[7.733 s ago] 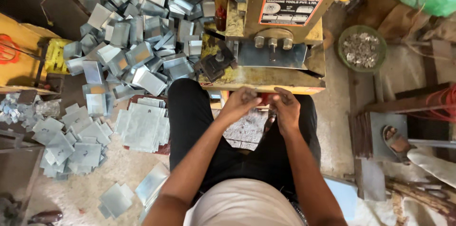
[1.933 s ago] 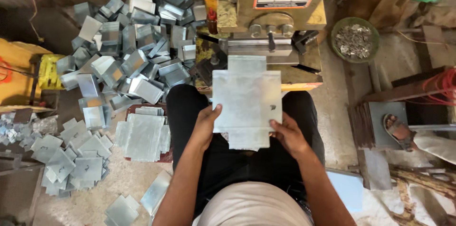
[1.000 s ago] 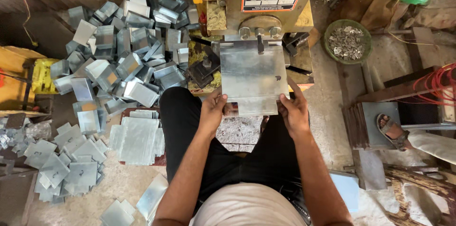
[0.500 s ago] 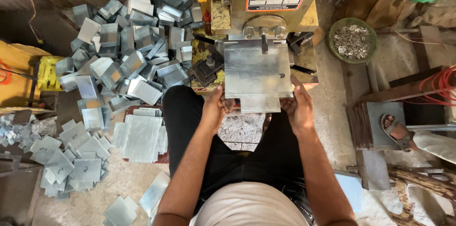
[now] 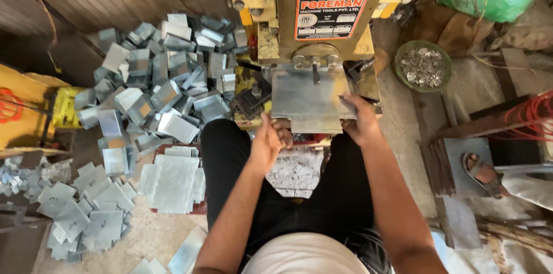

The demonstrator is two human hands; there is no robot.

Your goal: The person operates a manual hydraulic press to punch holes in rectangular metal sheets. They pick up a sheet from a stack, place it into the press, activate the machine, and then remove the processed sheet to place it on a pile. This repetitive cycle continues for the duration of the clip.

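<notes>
Head view, only one here: flat grey metal sheet (image 5: pixel 311 100) now lies on the bed of the yellow press (image 5: pixel 314 26), back edge up against the punch studs, front edge overhanging toward the person's lap. Approx 2 s ago it was held up in the air w/ both hands; by 0.5 s ago it was on the bed w/ a hand at each front corner. What's diff now: left hand (image 5: pixel 269 142) has come off the sheet and pulled back over the left thigh, fingers curled loosely, grip holding nothing as far as can be seen. Right hand (image 5: pixel 362 119) alone stays on, grip pinching the sheet's front-right corner, thumb on top. So sheet looks seated and one-hand steadied, i.e. placing seems finished and left hand is free. Round about: heap of bent grey metal boxes (image 5: pixel 167 89) left of the press, stack of flat blanks (image 5: pixel 173 182) by the left knee, more cut pieces (image 5: pixel 75 210) on the floor, green dish of small scrap bits (image 5: pixel 423 66) to the right, another person's sandalled foot (image 5: pixel 481 169) at far right.
</notes>
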